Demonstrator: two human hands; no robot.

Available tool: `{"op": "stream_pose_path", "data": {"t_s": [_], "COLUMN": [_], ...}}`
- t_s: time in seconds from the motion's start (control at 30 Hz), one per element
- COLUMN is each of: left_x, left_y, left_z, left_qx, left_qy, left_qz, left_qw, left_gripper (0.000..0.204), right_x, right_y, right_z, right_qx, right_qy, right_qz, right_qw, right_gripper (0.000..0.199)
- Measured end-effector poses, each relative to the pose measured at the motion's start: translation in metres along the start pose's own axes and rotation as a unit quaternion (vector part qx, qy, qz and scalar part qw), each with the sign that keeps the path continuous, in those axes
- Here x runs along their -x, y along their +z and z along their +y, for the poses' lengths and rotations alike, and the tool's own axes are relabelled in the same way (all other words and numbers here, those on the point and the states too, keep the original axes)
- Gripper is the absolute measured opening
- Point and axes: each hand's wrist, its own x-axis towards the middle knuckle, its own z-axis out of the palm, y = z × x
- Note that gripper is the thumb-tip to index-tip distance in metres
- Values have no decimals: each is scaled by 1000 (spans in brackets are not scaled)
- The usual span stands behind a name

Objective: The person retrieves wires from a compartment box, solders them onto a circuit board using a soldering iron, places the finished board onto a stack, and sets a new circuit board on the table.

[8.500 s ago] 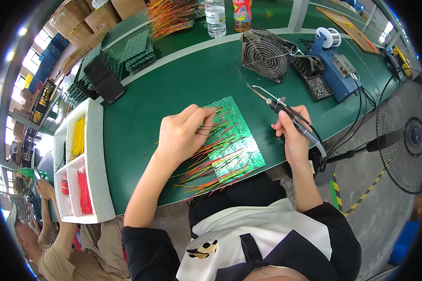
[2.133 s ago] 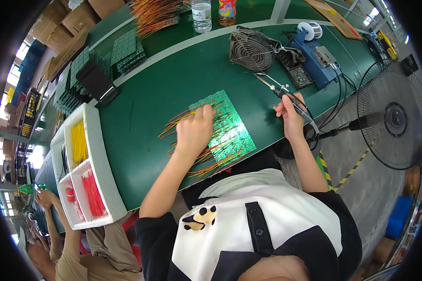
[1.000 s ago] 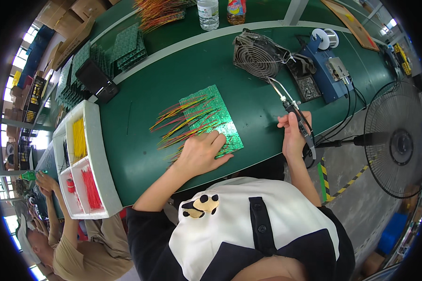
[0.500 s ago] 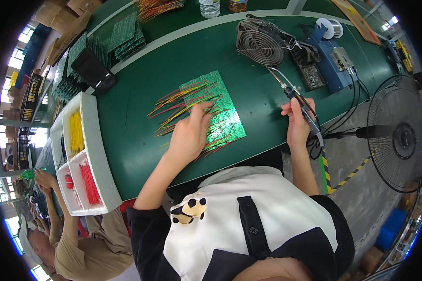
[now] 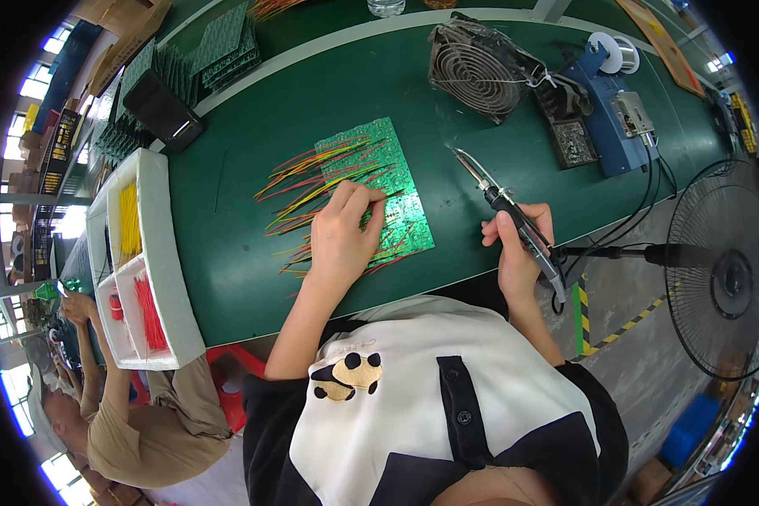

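At mid-frame, the circuit board point(image 5: 406, 202) is glossy and its wires point(image 5: 310, 163) smooth-coated plastic. The box point(image 5: 174, 278) at left is matt foam, the tabletop point(image 5: 253, 282) smooth, the soldering iron's tip point(image 5: 469, 163) metal.

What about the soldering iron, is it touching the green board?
No, the right hand holds the soldering iron apart from the green board.

Left grip point(image 5: 343, 232) covers part of the green circuit board point(image 5: 407, 215) and some red, yellow and black wires point(image 5: 308, 187); can't tell if its fingertips pinch one. Board's fine detail too small to read. Right grip point(image 5: 521, 253) hides part of the soldering iron point(image 5: 500, 200) handle. Clear bottle point(image 5: 386, 8), amber bottle point(image 5: 439, 3) and orange-red wire bundle point(image 5: 276, 8) cropped by the top edge. Co-worker's hands point(image 5: 78, 306), far left: object there too small to identify.
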Motion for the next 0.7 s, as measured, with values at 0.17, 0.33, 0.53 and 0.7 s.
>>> {"op": "stream_pose_path", "data": {"t_s": [0.17, 0.33, 0.53, 0.7], "left_x": [3, 3, 4, 4], "left_y": [2, 3, 3, 1], "left_z": [-2, -2, -4, -2], "left_qx": [-20, -33, -28, -31], "left_qy": [20, 37, 49, 43], "left_qz": [-1, 3, 4, 0], "left_qw": [1000, 999, 998, 999], "left_gripper": [10, 12, 12, 11], "right_x": [1, 6, 11, 11], "right_y": [1, 2, 3, 4], "right_z": [-3, -3, -8, -8], "right_qx": [17, -6, -27, -8], "right_qy": [6, 31, 73, 77], "right_qz": [-7, -18, -79, -99], "right_qw": [1000, 999, 994, 992], "right_gripper": [18, 20, 20, 20]}}
